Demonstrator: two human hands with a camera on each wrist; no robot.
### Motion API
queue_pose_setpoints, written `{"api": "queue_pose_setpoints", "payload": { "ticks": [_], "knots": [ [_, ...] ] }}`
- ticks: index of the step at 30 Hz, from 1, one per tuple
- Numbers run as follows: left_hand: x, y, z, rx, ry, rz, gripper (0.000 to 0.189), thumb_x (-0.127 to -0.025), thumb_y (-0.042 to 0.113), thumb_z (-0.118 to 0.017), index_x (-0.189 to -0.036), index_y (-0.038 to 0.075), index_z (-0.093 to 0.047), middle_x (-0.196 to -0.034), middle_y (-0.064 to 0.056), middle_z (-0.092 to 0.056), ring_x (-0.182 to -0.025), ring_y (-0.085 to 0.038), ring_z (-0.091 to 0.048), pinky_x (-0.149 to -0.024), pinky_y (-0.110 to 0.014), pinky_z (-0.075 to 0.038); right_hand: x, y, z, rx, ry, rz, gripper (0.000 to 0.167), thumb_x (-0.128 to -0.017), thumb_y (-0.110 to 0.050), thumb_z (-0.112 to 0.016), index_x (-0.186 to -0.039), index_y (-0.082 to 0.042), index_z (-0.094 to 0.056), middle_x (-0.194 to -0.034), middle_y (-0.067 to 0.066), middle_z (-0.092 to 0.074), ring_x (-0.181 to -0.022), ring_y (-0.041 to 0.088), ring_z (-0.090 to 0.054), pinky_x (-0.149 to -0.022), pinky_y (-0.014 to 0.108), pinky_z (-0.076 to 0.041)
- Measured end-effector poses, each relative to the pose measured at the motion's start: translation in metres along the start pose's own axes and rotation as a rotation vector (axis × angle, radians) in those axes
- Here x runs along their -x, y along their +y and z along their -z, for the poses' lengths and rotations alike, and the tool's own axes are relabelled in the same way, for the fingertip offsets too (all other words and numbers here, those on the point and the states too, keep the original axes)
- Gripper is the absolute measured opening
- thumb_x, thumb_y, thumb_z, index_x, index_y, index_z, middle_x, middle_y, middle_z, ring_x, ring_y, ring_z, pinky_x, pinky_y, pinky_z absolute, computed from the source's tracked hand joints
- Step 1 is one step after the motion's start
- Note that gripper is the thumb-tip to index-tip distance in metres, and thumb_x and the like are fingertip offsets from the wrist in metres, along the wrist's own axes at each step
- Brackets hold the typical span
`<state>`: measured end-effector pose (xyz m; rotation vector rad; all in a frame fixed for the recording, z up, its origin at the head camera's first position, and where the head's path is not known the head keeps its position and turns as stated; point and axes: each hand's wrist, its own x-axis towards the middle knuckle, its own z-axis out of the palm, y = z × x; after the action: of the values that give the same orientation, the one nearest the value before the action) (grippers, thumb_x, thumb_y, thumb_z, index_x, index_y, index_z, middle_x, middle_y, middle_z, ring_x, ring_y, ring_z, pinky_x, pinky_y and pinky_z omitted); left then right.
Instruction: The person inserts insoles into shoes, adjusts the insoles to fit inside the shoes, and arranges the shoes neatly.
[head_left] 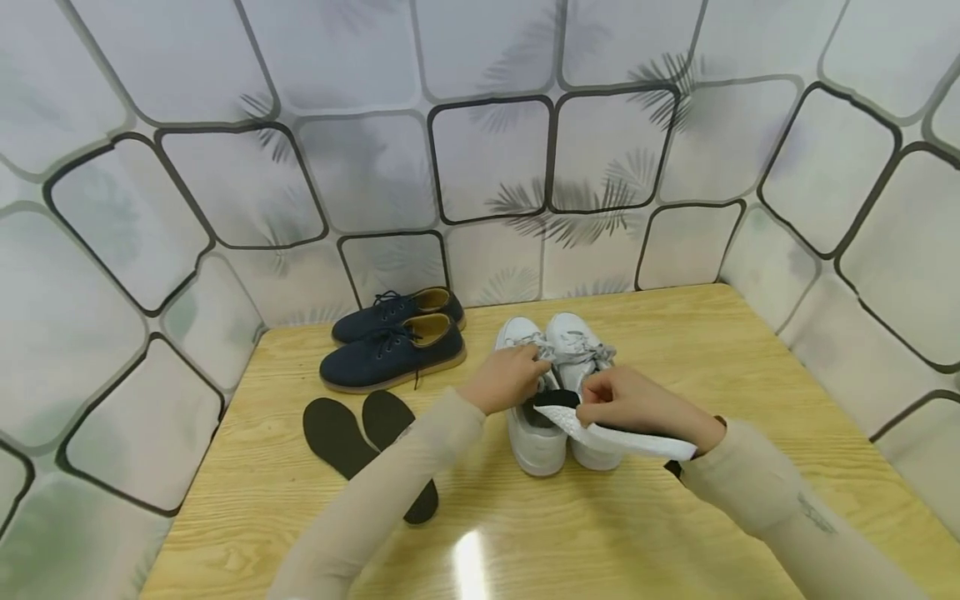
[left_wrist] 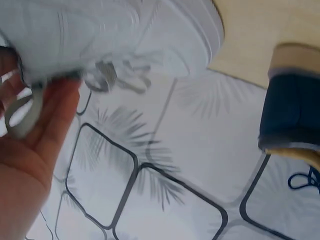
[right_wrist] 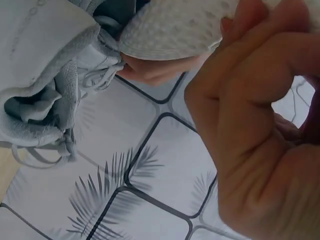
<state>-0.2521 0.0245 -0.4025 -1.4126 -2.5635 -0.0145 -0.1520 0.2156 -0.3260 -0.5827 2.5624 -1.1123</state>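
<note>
Two white lace-up sneakers stand side by side, toes towards the wall. On the left sneaker (head_left: 538,450), my left hand (head_left: 506,379) grips the tongue by the laces; in the left wrist view its fingers (left_wrist: 60,112) lie against the tongue under the shoe's opening. My right hand (head_left: 626,400) pinches a white insole (head_left: 645,443) with a dark side. One end of the insole is at the left sneaker's opening, the other sticks out past my wrist. The right wrist view shows its dimpled white face (right_wrist: 170,32). The right sneaker (head_left: 572,333) stands untouched, its laces tied.
To the left, a pair of navy lace-up shoes (head_left: 382,358) lies near the wall (head_left: 491,167). Closer to me, two dark insoles (head_left: 333,433) rest on the wooden table (head_left: 247,492), partly hidden by my left sleeve. Patterned walls border the table at the back and sides.
</note>
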Motion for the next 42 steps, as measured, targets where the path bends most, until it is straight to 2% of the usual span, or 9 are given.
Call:
{"api": "queue_pose_setpoints", "payload": {
  "ticks": [5, 10, 13, 20, 24, 32, 38, 42],
  "knots": [
    [-0.008, -0.009, 0.010, 0.053, -0.093, -0.061, 0.006, -0.089, 0.008, -0.062, -0.093, 0.012, -0.065, -0.084, -0.005, -0.059, -0.071, -0.018, -0.057, -0.060, -0.031, -0.046, -0.017, 0.001, -0.004, 0.004, -0.066, 0.046, 0.032, -0.083, -0.014, -0.062, -0.058, -0.015, -0.042, -0.052, -0.009, -0.035, -0.046, 0.005, -0.029, -0.051, 0.023, -0.029],
    [-0.013, -0.015, 0.014, 0.139, -0.145, -0.099, 0.012, -0.093, 0.003, -0.056, -0.084, 0.011, -0.058, -0.080, -0.005, -0.058, -0.067, -0.016, -0.047, -0.059, -0.028, -0.036, -0.034, 0.001, -0.009, 0.045, -0.078, 0.009, 0.037, -0.085, -0.014, -0.063, -0.057, -0.017, -0.039, -0.052, -0.008, -0.031, -0.047, 0.008, -0.026, -0.054, 0.025, -0.029],
    [-0.014, -0.016, 0.015, 0.176, -0.141, -0.110, 0.015, -0.092, 0.001, -0.055, -0.080, 0.010, -0.056, -0.078, -0.005, -0.057, -0.066, -0.015, -0.043, -0.059, -0.028, -0.034, -0.042, 0.001, -0.012, 0.074, -0.071, -0.020, 0.039, -0.085, -0.012, -0.063, -0.055, -0.017, -0.038, -0.051, -0.008, -0.030, -0.046, 0.008, -0.027, -0.054, 0.025, -0.029],
    [-0.014, -0.016, 0.014, 0.192, -0.120, -0.101, 0.016, -0.091, 0.000, -0.056, -0.079, 0.011, -0.056, -0.077, -0.004, -0.056, -0.065, -0.014, -0.042, -0.059, -0.027, -0.033, -0.054, -0.001, -0.017, 0.093, -0.057, -0.078, 0.043, -0.084, -0.009, -0.062, -0.053, -0.018, -0.034, -0.049, -0.007, -0.027, -0.044, 0.006, -0.024, -0.051, 0.023, -0.027],
    [-0.014, -0.017, 0.013, 0.198, -0.124, -0.092, 0.016, -0.091, 0.000, -0.055, -0.080, 0.011, -0.057, -0.077, -0.004, -0.057, -0.065, -0.014, -0.041, -0.059, -0.026, -0.031, -0.057, -0.005, -0.022, 0.145, -0.035, -0.099, 0.043, -0.083, -0.009, -0.063, -0.052, -0.017, -0.035, -0.048, -0.007, -0.028, -0.043, 0.006, -0.025, -0.049, 0.021, -0.026],
    [-0.012, -0.017, 0.012, 0.245, -0.115, -0.069, 0.016, -0.094, 0.004, -0.056, -0.081, 0.012, -0.061, -0.081, -0.003, -0.062, -0.068, -0.014, -0.051, -0.064, -0.028, -0.043, -0.064, -0.008, -0.038, 0.275, 0.026, -0.149, 0.046, -0.085, -0.010, -0.067, -0.053, -0.016, -0.035, -0.048, -0.006, -0.028, -0.043, 0.007, -0.024, -0.046, 0.021, -0.022],
    [-0.009, -0.018, 0.012, 0.240, -0.116, -0.087, 0.012, -0.095, 0.009, -0.058, -0.084, 0.012, -0.060, -0.082, -0.003, -0.063, -0.073, -0.016, -0.057, -0.068, -0.030, -0.046, -0.071, 0.000, -0.049, 0.346, 0.121, -0.114, 0.042, -0.084, -0.010, -0.069, -0.054, -0.014, -0.039, -0.049, -0.005, -0.033, -0.046, 0.009, -0.031, -0.047, 0.022, -0.025],
    [-0.008, -0.019, 0.014, 0.250, -0.127, -0.081, 0.010, -0.094, 0.010, -0.060, -0.085, 0.012, -0.060, -0.083, -0.003, -0.063, -0.074, -0.015, -0.056, -0.068, -0.029, -0.046, -0.073, 0.005, -0.054, 0.353, 0.149, -0.082, 0.039, -0.081, -0.010, -0.067, -0.054, -0.013, -0.040, -0.048, -0.006, -0.033, -0.046, 0.009, -0.031, -0.047, 0.023, -0.025]
  ]
}}
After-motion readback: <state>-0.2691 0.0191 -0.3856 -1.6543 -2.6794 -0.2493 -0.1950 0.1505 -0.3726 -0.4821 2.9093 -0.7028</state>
